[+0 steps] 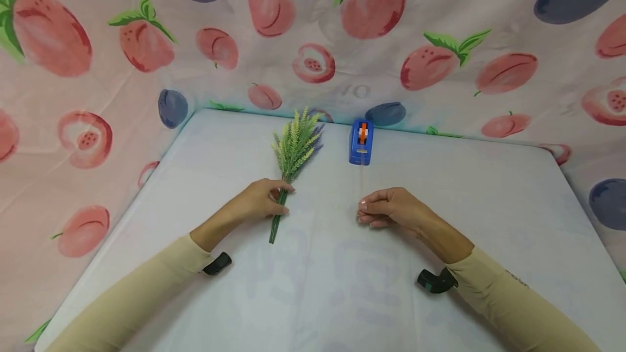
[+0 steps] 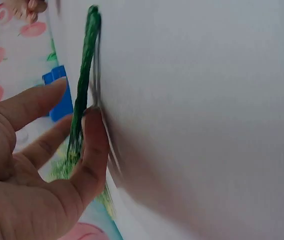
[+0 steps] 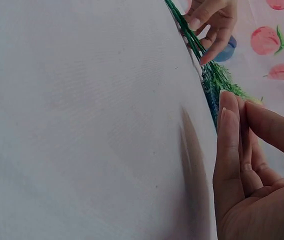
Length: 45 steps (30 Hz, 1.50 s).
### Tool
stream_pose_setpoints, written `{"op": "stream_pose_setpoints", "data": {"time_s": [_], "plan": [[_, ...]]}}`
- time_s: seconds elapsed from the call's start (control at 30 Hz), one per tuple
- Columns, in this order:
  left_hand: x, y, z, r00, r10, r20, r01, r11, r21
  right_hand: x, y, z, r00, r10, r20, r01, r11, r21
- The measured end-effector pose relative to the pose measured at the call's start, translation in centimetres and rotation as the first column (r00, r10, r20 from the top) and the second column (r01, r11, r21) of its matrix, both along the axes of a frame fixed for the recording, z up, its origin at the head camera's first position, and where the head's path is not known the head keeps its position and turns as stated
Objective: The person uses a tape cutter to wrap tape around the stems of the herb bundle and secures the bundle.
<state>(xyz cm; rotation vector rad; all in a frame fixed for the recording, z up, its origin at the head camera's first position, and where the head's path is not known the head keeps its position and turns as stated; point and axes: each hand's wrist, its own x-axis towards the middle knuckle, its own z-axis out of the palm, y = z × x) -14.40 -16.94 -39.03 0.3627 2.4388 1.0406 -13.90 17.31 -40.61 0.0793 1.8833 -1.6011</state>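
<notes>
My left hand [image 1: 259, 198] holds a bunch of artificial flowers [image 1: 295, 148] by its green stems [image 2: 85, 60], thumb on one side and fingers curled about the other. Yellow-green and purple sprigs point toward the back of the table, while the stem ends point to the front. To the right, my right hand [image 1: 396, 208] pinches the end of a faint clear strip of tape [image 1: 361, 178] between thumb and fingertips. That strip runs back to a blue tape dispenser [image 1: 361, 154] with an orange core, standing near the back edge.
A white cloth covers the table [image 1: 464, 194]. Fruit-patterned fabric [image 1: 313, 20] rises behind it and along the left side. Dark wrist cameras [image 1: 435, 281] hang beneath both sleeves, close to the tabletop.
</notes>
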Motion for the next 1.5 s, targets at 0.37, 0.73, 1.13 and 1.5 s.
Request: {"op": "stream_pose_setpoints", "data": {"time_s": [0.37,0.73,1.13,1.5], "plan": [[0.6,0.4,-0.6,0.992,0.106,0.069,-0.114,0.985,0.128,0.1,-0.2,0.2,1.0,0.01,0.006,-0.01,1.0,0.007],[1.5,-1.0,-0.7,0.877,0.157,0.453,-0.366,0.83,0.421,0.1,0.0,0.1,1.0,0.015,0.004,-0.015,1.0,0.006],[2.1,-1.4,-0.5,0.901,0.073,0.427,-0.297,0.822,0.485,0.1,0.1,0.0,1.0,0.024,-0.004,-0.024,1.0,0.007],[0.9,0.8,1.1,0.949,-0.027,0.314,-0.134,0.866,0.481,0.0,-0.1,0.0,0.998,0.047,-0.028,-0.047,0.999,-0.007]]}}
